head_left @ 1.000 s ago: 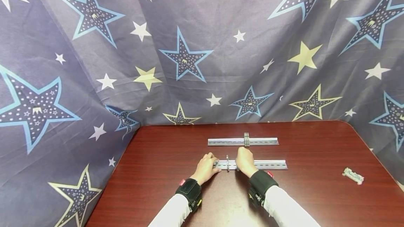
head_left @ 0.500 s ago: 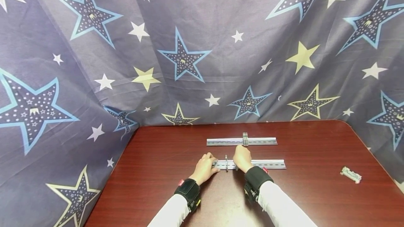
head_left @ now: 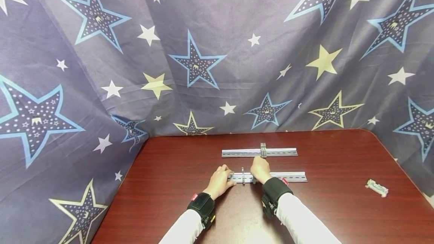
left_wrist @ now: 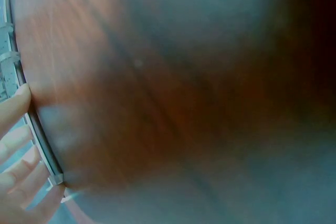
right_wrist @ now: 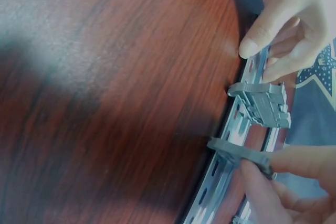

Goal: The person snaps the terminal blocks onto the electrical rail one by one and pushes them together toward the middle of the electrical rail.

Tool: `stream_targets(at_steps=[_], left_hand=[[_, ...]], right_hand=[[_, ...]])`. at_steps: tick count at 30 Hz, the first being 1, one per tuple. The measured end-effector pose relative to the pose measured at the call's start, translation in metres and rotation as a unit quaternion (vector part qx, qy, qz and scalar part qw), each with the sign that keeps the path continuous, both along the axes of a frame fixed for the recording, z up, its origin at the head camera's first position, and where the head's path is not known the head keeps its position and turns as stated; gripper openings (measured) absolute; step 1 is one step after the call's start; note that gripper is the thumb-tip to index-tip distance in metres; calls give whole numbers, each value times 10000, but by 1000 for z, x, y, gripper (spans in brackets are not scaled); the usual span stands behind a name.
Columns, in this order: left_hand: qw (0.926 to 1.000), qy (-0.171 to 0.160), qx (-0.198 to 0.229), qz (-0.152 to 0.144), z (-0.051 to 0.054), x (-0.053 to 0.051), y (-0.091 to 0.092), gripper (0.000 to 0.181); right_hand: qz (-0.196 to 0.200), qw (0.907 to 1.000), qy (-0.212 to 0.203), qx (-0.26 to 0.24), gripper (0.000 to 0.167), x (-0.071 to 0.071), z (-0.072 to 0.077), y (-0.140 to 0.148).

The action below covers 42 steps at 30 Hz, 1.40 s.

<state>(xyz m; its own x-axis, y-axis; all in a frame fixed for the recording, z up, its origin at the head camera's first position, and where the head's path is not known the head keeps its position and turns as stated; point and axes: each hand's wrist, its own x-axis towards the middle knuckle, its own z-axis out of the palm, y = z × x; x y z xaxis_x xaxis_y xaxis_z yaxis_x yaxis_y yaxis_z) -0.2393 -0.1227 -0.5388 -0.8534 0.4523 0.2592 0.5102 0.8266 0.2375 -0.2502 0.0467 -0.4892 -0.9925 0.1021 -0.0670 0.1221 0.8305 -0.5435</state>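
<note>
The slotted metal DIN rail [head_left: 291,177] lies across the table in front of me. My left hand [head_left: 218,182] holds its left end, thumb on the near edge and fingers on the far side. A grey terminal block [right_wrist: 260,103] stands upright across the rail between my hands. To its right, my right hand [head_left: 260,169] pinches a second grey terminal block [right_wrist: 231,150] between thumb and index finger, in the right wrist view. That block lies across the rail; whether it is clipped on I cannot tell. In the head view my right hand mostly hides it.
Behind, a second DIN rail [head_left: 281,151] lies parallel, carrying several terminal blocks [head_left: 263,150] side by side. A loose pale terminal block [head_left: 377,188] lies at the right of the brown table [head_left: 176,161]. A star-patterned cloth [head_left: 210,97] hangs beyond the table's far edge.
My right wrist has shifted slightly left while its fingers stay at the same block. The whole head view has drifted a little. My left hand keeps its hold on the rail.
</note>
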Motion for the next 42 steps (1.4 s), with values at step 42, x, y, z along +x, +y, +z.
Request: stream_targets(at_steps=[42], left_hand=[[10000,-6,-12,36,1,1,1,33]], right_hand=[[699,9958,453,-388,10,23,8,55]])
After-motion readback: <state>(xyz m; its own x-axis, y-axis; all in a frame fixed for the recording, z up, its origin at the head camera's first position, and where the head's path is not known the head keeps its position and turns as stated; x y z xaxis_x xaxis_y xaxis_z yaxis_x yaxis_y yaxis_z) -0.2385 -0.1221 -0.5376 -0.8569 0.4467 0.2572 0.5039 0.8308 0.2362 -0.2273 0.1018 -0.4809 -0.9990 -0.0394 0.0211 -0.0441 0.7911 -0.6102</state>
